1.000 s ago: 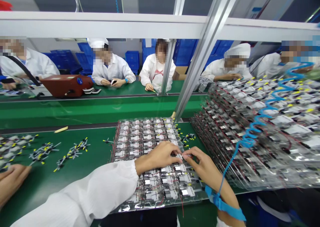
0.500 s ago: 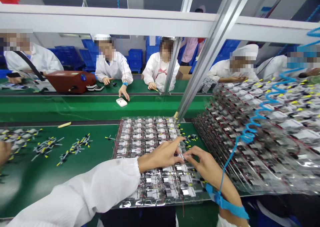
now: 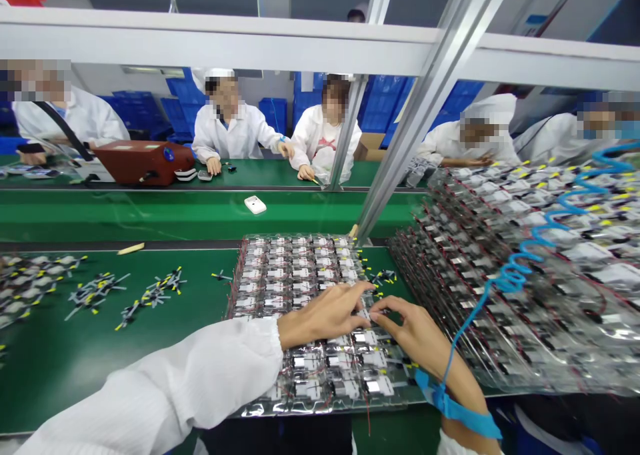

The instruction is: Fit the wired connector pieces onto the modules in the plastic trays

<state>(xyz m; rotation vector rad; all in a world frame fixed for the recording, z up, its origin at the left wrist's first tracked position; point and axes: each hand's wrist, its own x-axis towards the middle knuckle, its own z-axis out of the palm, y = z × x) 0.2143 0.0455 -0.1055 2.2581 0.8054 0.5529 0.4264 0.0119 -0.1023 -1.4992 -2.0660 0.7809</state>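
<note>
My left hand (image 3: 325,315) lies over a clear plastic tray (image 3: 260,401) of small wired components on the green bench, its fingers bent down onto the parts at the right side of the tray. My right hand (image 3: 407,328) meets it from the right, with fingertips pinching at a small component (image 3: 370,316) between the two hands. What the fingers hold is too small to name. A blue wrist strap (image 3: 450,405) with a coiled blue cord (image 3: 505,278) sits on my right wrist.
A tall slanted stack of filled trays (image 3: 525,268) stands at the right. Loose yellow-tipped wire bundles (image 3: 150,295) lie on the bench at the left. A white device (image 3: 255,205) rides the green conveyor (image 3: 150,218). A metal post (image 3: 400,141) rises behind the tray. Several workers in white sit beyond.
Another person's hand at the far left has left the view. A worker opposite placed a white device on the conveyor, and it has drifted right. My hands stay on the tray, fingers shifting slightly.
</note>
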